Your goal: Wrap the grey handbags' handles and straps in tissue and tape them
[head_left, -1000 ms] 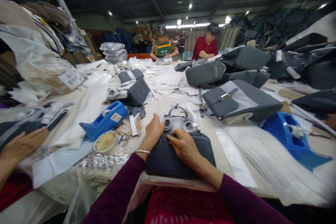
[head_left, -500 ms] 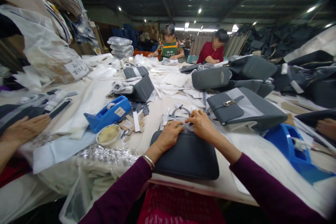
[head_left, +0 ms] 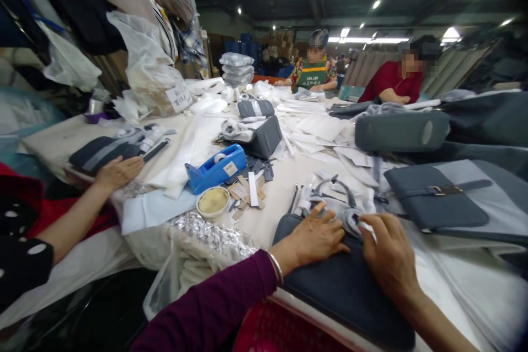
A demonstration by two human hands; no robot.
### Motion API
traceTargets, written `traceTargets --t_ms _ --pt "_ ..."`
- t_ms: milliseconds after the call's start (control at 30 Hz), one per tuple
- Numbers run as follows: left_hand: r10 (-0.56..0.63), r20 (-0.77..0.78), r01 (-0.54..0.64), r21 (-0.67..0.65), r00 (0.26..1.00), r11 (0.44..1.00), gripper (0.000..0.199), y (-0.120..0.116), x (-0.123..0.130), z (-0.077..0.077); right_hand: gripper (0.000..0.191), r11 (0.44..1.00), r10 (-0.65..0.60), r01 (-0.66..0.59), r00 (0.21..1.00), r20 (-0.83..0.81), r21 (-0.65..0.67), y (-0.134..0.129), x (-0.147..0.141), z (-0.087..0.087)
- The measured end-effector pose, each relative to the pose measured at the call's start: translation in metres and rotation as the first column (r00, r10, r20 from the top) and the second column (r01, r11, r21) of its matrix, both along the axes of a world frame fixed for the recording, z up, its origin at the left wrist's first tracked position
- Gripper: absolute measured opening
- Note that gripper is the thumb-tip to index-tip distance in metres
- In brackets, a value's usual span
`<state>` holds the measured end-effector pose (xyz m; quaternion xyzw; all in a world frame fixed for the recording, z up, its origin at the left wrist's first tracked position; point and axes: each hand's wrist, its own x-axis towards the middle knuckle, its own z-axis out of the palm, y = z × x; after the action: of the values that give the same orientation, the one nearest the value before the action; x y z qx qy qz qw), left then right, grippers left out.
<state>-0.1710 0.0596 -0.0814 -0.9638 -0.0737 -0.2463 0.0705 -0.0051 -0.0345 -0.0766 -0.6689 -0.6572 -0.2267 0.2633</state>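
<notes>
A dark blue-grey bag (head_left: 342, 291) lies flat at the table's near edge, below my hands. My left hand (head_left: 315, 236) rests on its upper part with the fingers spread. At the bag's far end, my right hand (head_left: 390, 256) pinches a piece of white wrapping (head_left: 368, 229) beside a wrapped, curled strap (head_left: 351, 219). Past my left fingers, a grey handle (head_left: 344, 190) loops up, partly covered in white wrapping. The tips of my right fingers are partly hidden.
A blue tape dispenser (head_left: 216, 168), a round tub (head_left: 213, 201) and card scraps (head_left: 243, 192) lie left of the bag. Another grey bag (head_left: 437, 198) is at right. A co-worker's hand (head_left: 119, 171) touches a bag (head_left: 105, 154) at left. Two people work across the table.
The view has swung left, so the scene sits further right. My right hand now pinches white wrapping by the strap; my left hand lies flatter on the bag, fingers more spread.
</notes>
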Motion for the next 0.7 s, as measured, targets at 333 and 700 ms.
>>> traceTargets --t_ms 333,700 --pt "-0.120 -0.031 0.123 0.121 0.992 0.985 0.058 0.003 0.006 0.002 0.028 0.994 0.100 -0.092 0.977 -0.187 0.050 -0.011 -0.011 -0.055" --pt "0.002 0.138 0.001 -0.020 0.990 1.000 0.067 0.008 0.027 -0.033 0.016 0.980 0.165 -0.194 0.913 -0.372 -0.039 0.116 0.029 0.058"
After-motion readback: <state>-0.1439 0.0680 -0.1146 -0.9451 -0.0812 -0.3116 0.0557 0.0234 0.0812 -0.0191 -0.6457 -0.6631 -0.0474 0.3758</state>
